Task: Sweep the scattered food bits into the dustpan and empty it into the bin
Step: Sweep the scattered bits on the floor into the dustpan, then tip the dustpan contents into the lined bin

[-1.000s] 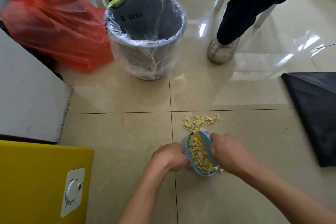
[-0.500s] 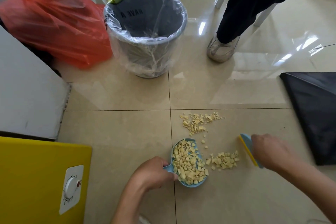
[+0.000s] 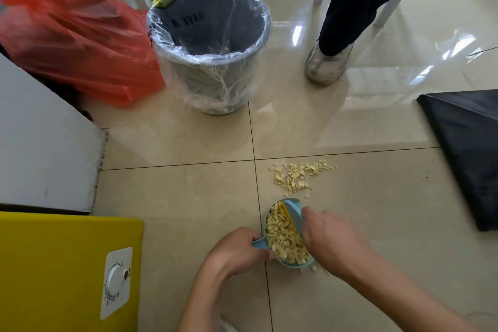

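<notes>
A small light-blue dustpan (image 3: 296,267) rests on the tiled floor, filled with pale yellow food bits (image 3: 284,237). My left hand (image 3: 237,250) grips its handle. My right hand (image 3: 331,240) holds a small blue brush with a yellow edge (image 3: 292,213), pressed against the pan's right rim. A loose patch of scattered food bits (image 3: 296,176) lies on the floor just beyond the pan. A few crumbs sit by the pan's near edge. The grey bin (image 3: 208,46), lined with clear plastic, stands farther back, left of centre.
A red plastic bag (image 3: 78,43) lies left of the bin. A white box (image 3: 40,148) and a yellow appliance (image 3: 62,269) with a dial stand at the left. A black bag (image 3: 469,148) lies at the right. Another person's legs and shoes (image 3: 327,62) stand behind.
My right hand has swept the brush leftwards to the pan, pushing in the small pile that lay to the pan's right. The far patch of bits has not moved.
</notes>
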`<state>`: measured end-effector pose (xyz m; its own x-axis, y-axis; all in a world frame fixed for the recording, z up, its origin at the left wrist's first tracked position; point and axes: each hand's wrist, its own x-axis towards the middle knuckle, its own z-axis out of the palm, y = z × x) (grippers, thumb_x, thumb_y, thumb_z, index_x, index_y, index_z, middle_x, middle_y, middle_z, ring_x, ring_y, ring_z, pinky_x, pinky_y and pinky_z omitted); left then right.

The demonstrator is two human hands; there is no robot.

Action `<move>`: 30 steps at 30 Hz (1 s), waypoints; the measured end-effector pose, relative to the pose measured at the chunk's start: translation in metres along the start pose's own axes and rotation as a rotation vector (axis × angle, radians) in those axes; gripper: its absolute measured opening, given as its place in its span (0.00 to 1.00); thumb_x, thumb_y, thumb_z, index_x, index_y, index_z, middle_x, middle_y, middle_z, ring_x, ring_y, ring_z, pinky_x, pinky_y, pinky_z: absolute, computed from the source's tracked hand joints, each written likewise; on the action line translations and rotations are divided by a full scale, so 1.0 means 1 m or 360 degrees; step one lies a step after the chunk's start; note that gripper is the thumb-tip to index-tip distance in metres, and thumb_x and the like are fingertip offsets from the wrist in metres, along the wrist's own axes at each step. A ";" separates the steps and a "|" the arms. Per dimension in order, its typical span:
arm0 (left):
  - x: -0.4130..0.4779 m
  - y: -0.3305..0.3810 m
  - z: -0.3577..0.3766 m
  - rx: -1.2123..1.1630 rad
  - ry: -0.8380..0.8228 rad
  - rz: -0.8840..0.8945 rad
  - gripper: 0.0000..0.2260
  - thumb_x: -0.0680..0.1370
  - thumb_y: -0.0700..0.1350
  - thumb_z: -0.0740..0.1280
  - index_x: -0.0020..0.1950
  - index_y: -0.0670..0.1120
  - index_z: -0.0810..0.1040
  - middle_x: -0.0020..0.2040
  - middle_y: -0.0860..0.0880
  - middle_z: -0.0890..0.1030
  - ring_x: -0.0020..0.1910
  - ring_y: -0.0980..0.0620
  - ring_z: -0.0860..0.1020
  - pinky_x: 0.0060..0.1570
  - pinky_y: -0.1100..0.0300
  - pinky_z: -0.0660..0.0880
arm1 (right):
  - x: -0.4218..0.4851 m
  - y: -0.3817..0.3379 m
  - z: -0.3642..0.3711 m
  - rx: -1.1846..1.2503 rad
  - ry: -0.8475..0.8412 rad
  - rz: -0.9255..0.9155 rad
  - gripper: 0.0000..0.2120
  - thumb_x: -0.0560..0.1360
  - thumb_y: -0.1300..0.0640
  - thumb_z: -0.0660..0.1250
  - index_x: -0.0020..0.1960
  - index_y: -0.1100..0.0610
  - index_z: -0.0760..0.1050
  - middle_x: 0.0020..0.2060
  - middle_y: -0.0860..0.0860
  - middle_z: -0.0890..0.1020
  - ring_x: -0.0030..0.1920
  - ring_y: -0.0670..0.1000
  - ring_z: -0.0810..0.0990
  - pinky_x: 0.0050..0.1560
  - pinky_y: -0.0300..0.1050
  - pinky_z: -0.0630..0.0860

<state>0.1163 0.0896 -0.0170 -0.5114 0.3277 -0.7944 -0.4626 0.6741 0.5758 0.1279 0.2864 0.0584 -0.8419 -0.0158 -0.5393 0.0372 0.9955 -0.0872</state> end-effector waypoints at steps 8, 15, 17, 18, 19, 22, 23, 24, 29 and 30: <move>-0.031 -0.010 -0.013 -0.0365 0.0031 0.0164 0.13 0.72 0.55 0.74 0.44 0.45 0.83 0.28 0.57 0.73 0.25 0.57 0.68 0.27 0.66 0.66 | -0.025 0.010 -0.071 0.0671 0.0287 -0.0096 0.06 0.78 0.47 0.61 0.43 0.45 0.74 0.32 0.44 0.82 0.31 0.43 0.80 0.34 0.39 0.76; -0.094 0.019 -0.061 -0.0421 0.0347 0.0310 0.17 0.71 0.65 0.73 0.51 0.54 0.86 0.30 0.61 0.79 0.27 0.63 0.72 0.33 0.62 0.71 | -0.021 0.011 -0.126 0.1999 0.0262 -0.0236 0.11 0.79 0.63 0.63 0.40 0.57 0.79 0.24 0.47 0.62 0.24 0.46 0.57 0.23 0.36 0.53; -0.110 0.031 -0.077 -0.0432 0.0390 0.0393 0.17 0.72 0.65 0.73 0.52 0.56 0.86 0.30 0.62 0.78 0.26 0.64 0.71 0.31 0.63 0.70 | -0.015 -0.001 -0.137 0.2147 0.0264 -0.0270 0.15 0.79 0.64 0.62 0.35 0.55 0.77 0.25 0.47 0.60 0.24 0.47 0.55 0.23 0.38 0.52; -0.117 0.037 -0.086 -0.0440 0.0425 0.0439 0.17 0.72 0.65 0.73 0.52 0.55 0.86 0.30 0.61 0.77 0.26 0.63 0.70 0.31 0.63 0.69 | -0.011 -0.009 -0.144 0.2208 0.0287 -0.0313 0.15 0.79 0.64 0.61 0.34 0.54 0.75 0.25 0.48 0.60 0.24 0.47 0.54 0.24 0.39 0.51; -0.123 0.043 -0.095 -0.0455 0.0467 0.0478 0.17 0.73 0.64 0.73 0.52 0.54 0.86 0.29 0.60 0.76 0.26 0.61 0.69 0.30 0.63 0.68 | -0.007 -0.017 -0.152 0.2262 0.0315 -0.0366 0.15 0.79 0.64 0.61 0.35 0.54 0.74 0.25 0.48 0.60 0.24 0.46 0.54 0.23 0.39 0.51; -0.136 0.063 -0.121 -0.0566 0.0602 0.0576 0.19 0.71 0.64 0.74 0.51 0.50 0.85 0.26 0.58 0.71 0.25 0.58 0.66 0.27 0.62 0.64 | 0.011 -0.040 -0.180 0.2412 0.0423 -0.0528 0.14 0.79 0.64 0.61 0.35 0.53 0.71 0.25 0.48 0.60 0.22 0.46 0.56 0.22 0.37 0.52; -0.137 0.071 -0.130 -0.0584 0.0652 0.0598 0.20 0.71 0.64 0.75 0.49 0.48 0.84 0.25 0.58 0.70 0.24 0.58 0.66 0.25 0.63 0.64 | 0.019 -0.047 -0.190 0.2469 0.0468 -0.0569 0.13 0.79 0.63 0.61 0.36 0.53 0.70 0.25 0.47 0.61 0.22 0.45 0.56 0.22 0.38 0.52; -0.138 0.079 -0.139 -0.0595 0.0707 0.0618 0.19 0.71 0.63 0.75 0.48 0.48 0.84 0.25 0.57 0.70 0.23 0.58 0.66 0.24 0.65 0.64 | 0.027 -0.054 -0.200 0.2523 0.0512 -0.0589 0.13 0.78 0.62 0.61 0.36 0.53 0.68 0.25 0.46 0.61 0.22 0.45 0.56 0.22 0.38 0.52; -0.122 0.116 -0.191 -0.0622 0.0953 0.0625 0.18 0.75 0.56 0.76 0.48 0.41 0.85 0.22 0.56 0.69 0.20 0.58 0.64 0.18 0.67 0.59 | 0.076 -0.075 -0.247 0.2474 0.0577 -0.0433 0.11 0.76 0.57 0.62 0.35 0.52 0.67 0.22 0.47 0.64 0.21 0.46 0.57 0.22 0.38 0.53; -0.117 0.122 -0.201 -0.0620 0.0990 0.0609 0.17 0.75 0.55 0.75 0.49 0.40 0.85 0.21 0.55 0.70 0.19 0.58 0.64 0.18 0.66 0.58 | 0.087 -0.076 -0.254 0.2397 0.0579 -0.0374 0.11 0.76 0.57 0.62 0.35 0.51 0.68 0.22 0.47 0.65 0.21 0.46 0.58 0.21 0.37 0.54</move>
<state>-0.0264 0.0005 0.1852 -0.9388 -0.0155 -0.3440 -0.3348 0.2752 0.9012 -0.0852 0.2327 0.2308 -0.9774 0.0928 -0.1900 0.1875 -0.0352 -0.9816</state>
